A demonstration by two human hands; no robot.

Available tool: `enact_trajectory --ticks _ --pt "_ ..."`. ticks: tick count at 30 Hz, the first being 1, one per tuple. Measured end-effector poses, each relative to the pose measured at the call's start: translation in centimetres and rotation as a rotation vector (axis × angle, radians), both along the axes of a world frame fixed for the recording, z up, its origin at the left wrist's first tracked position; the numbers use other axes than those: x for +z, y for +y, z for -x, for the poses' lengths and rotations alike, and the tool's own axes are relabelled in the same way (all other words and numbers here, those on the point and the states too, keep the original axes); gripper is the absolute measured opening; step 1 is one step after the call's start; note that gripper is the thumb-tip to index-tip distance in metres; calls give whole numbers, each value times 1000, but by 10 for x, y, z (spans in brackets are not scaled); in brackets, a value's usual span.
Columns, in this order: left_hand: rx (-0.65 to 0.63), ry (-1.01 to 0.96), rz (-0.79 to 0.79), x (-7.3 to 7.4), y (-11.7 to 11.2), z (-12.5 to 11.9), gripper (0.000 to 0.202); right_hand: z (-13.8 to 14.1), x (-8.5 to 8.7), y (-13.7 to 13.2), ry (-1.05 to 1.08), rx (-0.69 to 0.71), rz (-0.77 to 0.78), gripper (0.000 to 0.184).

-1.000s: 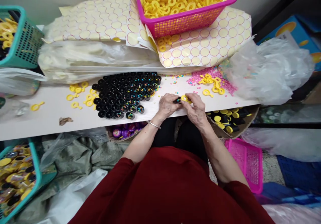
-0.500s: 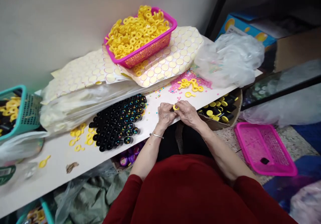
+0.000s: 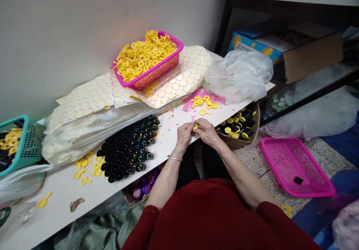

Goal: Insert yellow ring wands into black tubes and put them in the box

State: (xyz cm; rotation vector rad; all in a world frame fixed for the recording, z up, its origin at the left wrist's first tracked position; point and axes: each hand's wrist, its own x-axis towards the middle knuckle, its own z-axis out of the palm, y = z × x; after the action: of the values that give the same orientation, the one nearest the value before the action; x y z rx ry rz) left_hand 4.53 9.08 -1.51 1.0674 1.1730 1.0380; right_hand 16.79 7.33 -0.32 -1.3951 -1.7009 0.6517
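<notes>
yellow ring (image 3: pixel 197 126) largely hidden, teal basket (image 3: pixel 26 151) cropped at edge

Soft, even indoor light, colours vivid; the plastic bag (image 3: pixel 238 74) at 1 o'clock carries a mild sheen; shadow under the pink basket (image 3: pixel 157 72) is faint; below the table (image 3: pixel 64 184) at 7 o'clock it is dim. The left hand (image 3: pixel 183 134), right hand (image 3: pixel 208 131) and the yellow piece (image 3: pixel 196 126) pinched between them look sharp at centre; straight lines lean at the edges; the 4 o'clock corner smears.
</notes>
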Motion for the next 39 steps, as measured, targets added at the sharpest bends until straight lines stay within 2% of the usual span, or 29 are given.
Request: enact_trajectory --ticks 3,5,8,11,16,21,25,29,32,39 --pt "23 60 10 3 -2 -2 28 0 -4 2 363 -41 168 28" --pt "29 94 7 4 -4 -3 27 2 -5 2 511 -120 264 35" --pt "39 85 -11 6 -5 -4 25 9 -7 1 575 -222 290 36" --pt "37 41 21 7 -3 -4 21 13 -5 -1 647 -201 337 36" --pt "42 -21 138 12 2 -5 17 12 5 1 817 -206 546 37" --pt "119 -86 257 12 0 -11 15 14 5 6 849 -297 618 34" --pt "208 -140 297 13 1 -13 34 15 6 4 840 -298 586 32" --pt "156 -124 286 16 0 -11 12 14 12 3 853 -282 654 34" --pt "136 -128 256 15 -1 -11 13 15 12 5 861 -321 682 32" --pt "186 -93 211 9 -1 -16 12 19 5 11 824 -374 602 20"
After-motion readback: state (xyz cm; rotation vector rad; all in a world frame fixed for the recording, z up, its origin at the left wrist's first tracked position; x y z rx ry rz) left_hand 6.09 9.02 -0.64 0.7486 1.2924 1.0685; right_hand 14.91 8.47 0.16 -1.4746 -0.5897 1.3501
